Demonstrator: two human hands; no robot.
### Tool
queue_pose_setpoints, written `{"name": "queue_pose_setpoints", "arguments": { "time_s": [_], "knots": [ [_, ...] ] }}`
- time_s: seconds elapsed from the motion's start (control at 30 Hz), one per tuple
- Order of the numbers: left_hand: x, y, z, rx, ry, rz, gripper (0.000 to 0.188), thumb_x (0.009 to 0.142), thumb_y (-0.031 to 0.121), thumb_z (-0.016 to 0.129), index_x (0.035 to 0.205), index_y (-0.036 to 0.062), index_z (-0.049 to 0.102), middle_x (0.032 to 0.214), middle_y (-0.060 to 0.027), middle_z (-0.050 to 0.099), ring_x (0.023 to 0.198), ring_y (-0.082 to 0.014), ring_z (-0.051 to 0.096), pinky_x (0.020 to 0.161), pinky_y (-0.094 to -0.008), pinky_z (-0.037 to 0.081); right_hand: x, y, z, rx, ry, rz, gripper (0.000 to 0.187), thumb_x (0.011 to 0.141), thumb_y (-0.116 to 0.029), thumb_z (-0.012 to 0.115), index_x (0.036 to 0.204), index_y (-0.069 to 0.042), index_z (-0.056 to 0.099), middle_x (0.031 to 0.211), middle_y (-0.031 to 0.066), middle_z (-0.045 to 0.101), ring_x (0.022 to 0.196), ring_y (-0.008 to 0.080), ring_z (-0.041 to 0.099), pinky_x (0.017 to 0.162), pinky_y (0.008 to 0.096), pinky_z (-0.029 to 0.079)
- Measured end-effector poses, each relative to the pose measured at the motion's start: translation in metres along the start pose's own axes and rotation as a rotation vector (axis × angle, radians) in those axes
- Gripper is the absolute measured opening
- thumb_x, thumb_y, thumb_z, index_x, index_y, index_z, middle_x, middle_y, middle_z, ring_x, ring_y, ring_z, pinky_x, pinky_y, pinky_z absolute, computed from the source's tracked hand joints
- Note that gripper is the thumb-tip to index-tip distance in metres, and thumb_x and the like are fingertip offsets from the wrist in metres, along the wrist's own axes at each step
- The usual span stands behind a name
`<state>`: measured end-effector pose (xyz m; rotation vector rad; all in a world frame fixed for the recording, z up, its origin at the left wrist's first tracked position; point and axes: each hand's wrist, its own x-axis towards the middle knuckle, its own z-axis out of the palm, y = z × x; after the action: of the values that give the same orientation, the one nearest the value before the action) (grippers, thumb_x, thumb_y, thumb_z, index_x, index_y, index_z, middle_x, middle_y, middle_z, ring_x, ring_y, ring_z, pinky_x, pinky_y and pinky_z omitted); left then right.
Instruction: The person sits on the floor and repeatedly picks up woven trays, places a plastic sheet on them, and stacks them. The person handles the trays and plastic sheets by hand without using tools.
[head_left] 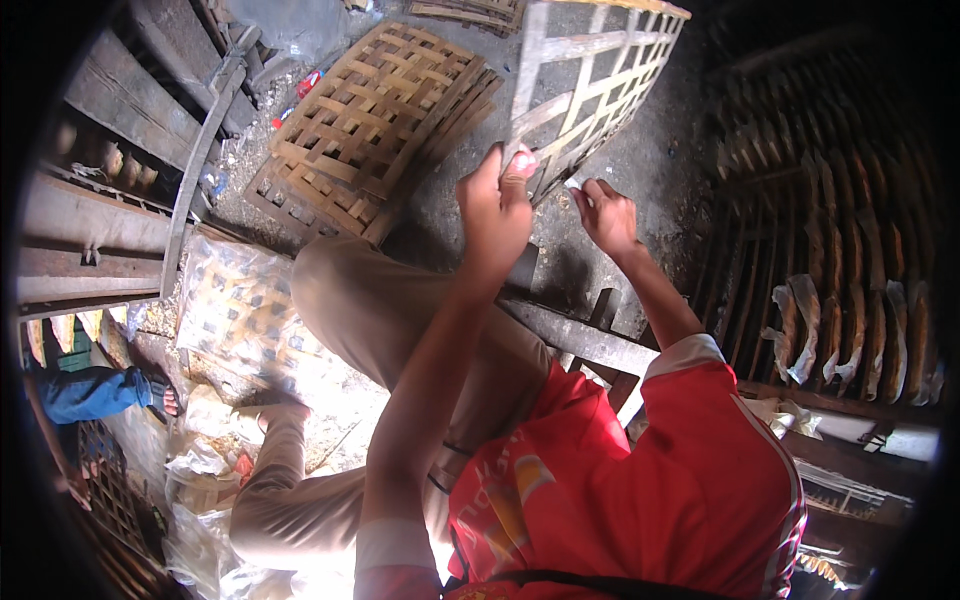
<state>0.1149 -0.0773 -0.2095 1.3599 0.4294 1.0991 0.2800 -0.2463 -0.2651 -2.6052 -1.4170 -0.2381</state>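
A woven lattice panel of pale flat strips [587, 43] stands tilted on edge before me, at the top of the view. My left hand [494, 215] is closed around its near lower edge, the thumb pressed against the strips. Just right of the panel's lower corner, my right hand [607, 216] is closed in a pinch. Something small and whitish shows at its fingertips, too small to name. Whether the right fingers touch the panel I cannot tell. Left of my hands lies a stack of brown woven lattice panels [385, 105] on the floor.
A dark rack [815, 250] with rows of thin upright pieces fills the right side. A wooden bar [590, 335] crosses beside my knee. Clear plastic sheeting [240, 310] lies over a woven panel at left. Another person's blue-trousered leg [95, 392] shows at far left.
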Motion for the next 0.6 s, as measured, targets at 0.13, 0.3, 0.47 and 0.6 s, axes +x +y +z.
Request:
{"name": "queue_pose_setpoints", "arguments": {
  "time_s": [0.13, 0.3, 0.47, 0.6],
  "knots": [
    [0.010, 0.006, -0.009, -0.035, 0.079, -0.020, 0.015, 0.096, 0.006, 0.053, 0.099, -0.0050, 0.062, 0.076, -0.0141, 0.067, 0.072, -0.0169, 0.064, 0.066, -0.0338, 0.049, -0.009, 0.030, -0.007, -0.227, -0.250, 0.286, 0.034, 0.091, -0.016, 0.056, 0.125, -0.018, 0.054, 0.106, 0.0171, 0.065, 0.085, 0.0392, 0.067, 0.075, 0.0491, 0.054],
    [0.033, 0.032, -0.046, -0.064, 0.184, -0.087, 0.020, 0.101, 0.018, 0.053, 0.107, 0.0000, 0.060, 0.089, -0.0074, 0.064, 0.073, -0.0145, 0.065, 0.049, -0.0199, 0.040, -0.033, 0.029, -0.013, -0.097, -0.320, 0.435, 0.065, 0.086, -0.018, 0.060, 0.146, -0.024, 0.034, 0.116, 0.0206, 0.060, 0.103, 0.0413, 0.062, 0.088, 0.0515, 0.051],
    [0.048, 0.096, -0.122, 0.100, 0.335, 0.165, 0.022, 0.102, 0.018, 0.051, 0.093, 0.0001, 0.061, 0.087, -0.0056, 0.061, 0.076, -0.0109, 0.059, 0.067, -0.0252, 0.047, -0.044, 0.012, 0.006, -0.033, -0.347, 0.423, 0.070, 0.084, -0.027, 0.065, 0.146, -0.022, 0.032, 0.123, 0.0208, 0.057, 0.111, 0.0414, 0.058, 0.093, 0.0508, 0.048],
    [0.037, 0.152, -0.196, 0.128, 0.363, 0.183, 0.021, 0.102, 0.015, 0.049, 0.105, -0.0051, 0.057, 0.099, -0.0089, 0.058, 0.090, -0.0233, 0.066, 0.080, -0.0383, 0.060, -0.042, 0.007, 0.031, -0.008, -0.342, 0.408, 0.071, 0.084, -0.029, 0.067, 0.146, -0.021, 0.032, 0.127, 0.0230, 0.055, 0.112, 0.0419, 0.057, 0.095, 0.0506, 0.047]
  ]
}}
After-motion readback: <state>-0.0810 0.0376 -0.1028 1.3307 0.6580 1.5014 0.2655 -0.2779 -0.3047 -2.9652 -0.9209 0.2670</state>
